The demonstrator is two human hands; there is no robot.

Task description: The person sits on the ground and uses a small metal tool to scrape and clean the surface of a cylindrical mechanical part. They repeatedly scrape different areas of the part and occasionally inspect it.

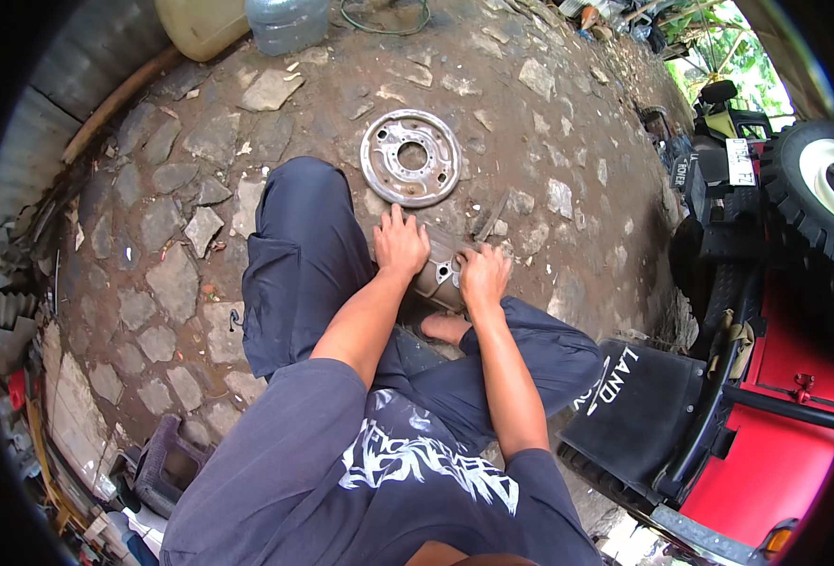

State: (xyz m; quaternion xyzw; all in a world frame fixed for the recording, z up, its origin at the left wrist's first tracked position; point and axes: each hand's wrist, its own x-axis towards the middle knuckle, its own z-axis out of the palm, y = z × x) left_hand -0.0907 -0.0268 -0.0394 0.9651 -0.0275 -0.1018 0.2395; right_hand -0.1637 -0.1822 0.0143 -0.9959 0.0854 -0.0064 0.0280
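Observation:
My left hand point(400, 243) grips the upper left of a curved grey-brown metal part point(442, 289), which lies between my bent legs on the stone ground. My right hand point(483, 274) is closed on the same part's right side, beside a small bolt-hole flange. My hands hide much of its upper surface. Just beyond my left fingertips, a round metal plate point(411, 125) with a centre hole lies flat on the ground. My bare foot point(442, 328) shows below the part.
A red vehicle point(775, 443) with a black mudflap point(629, 418) and a large tyre point(790, 165) fills the right side. Plastic containers point(285, 24) stand at the back left, near a wooden pole point(120, 102) and corrugated sheeting. A dark plastic object point(157, 453) sits lower left.

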